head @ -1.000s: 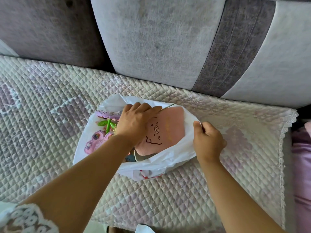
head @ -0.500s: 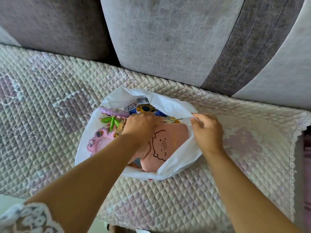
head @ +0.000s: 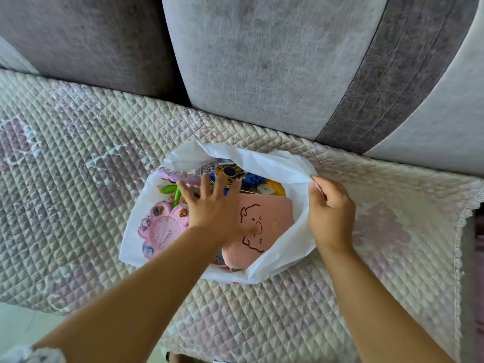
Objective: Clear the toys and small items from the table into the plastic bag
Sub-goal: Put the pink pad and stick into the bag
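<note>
The left hand (head: 214, 205) lies flat inside the white plastic bag (head: 282, 247), fingers straight and spread, palm down on the toys and on the edge of the pink pad (head: 264, 226) with a pig drawn on it; it grips nothing. The right hand (head: 331, 213) is curled round the bag's right rim, thumb and fingers pinching the plastic and holding the mouth wide. The bag sits on the quilted cover (head: 78, 179) of a sofa seat, its opening facing up; the pink pad fills its right half, tilted against the bag's wall. To the left of the hand lies a pink toy clock (head: 163, 229); above it a green plastic piece (head: 170, 189) and a purple frilled toy (head: 172, 175); at the far side of the bag a yellow ring with a dark centre (head: 230, 171), something blue (head: 251, 179) and something yellow (head: 275, 184). Behind the seat stand grey back cushions (head: 262, 61); the cover's lace edge (head: 461, 231) runs down the right.
</note>
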Demonstrator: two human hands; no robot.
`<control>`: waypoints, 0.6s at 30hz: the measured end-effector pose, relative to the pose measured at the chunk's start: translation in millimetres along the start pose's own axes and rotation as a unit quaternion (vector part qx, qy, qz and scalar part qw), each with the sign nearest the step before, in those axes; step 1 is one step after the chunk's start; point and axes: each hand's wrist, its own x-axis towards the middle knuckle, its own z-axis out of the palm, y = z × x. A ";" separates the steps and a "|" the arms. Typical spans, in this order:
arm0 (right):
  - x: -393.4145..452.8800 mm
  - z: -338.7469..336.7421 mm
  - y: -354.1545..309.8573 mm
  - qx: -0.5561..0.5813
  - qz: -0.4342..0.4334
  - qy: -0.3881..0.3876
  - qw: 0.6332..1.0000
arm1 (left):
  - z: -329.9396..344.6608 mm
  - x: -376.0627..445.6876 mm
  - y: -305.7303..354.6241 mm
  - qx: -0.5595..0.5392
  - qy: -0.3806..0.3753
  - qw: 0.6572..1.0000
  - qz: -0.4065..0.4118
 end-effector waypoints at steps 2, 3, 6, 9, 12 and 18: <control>-2.0 0.8 -0.3 0.012 0.004 0.005 1.000 | 9.1 -17.6 6.3 -0.033 -0.002 0.999 -0.021; -3.0 1.6 -0.4 0.018 0.004 0.007 1.000 | 15.0 -27.2 8.0 -0.043 -0.010 0.999 -0.017; -6.4 2.5 -0.9 0.024 -0.022 0.013 0.999 | 27.7 -37.6 4.0 -0.080 -0.029 0.996 0.013; -10.8 2.8 1.1 0.022 -0.060 -0.002 0.998 | 27.7 -22.3 -1.2 -0.152 0.036 0.987 0.040; -14.8 3.0 3.8 0.014 -0.063 -0.002 0.998 | 31.9 -5.6 -0.5 -0.141 0.100 0.982 0.076; -36.6 1.0 9.4 -0.072 -0.049 -0.107 0.990 | 44.3 4.6 14.6 -0.044 0.076 0.996 0.025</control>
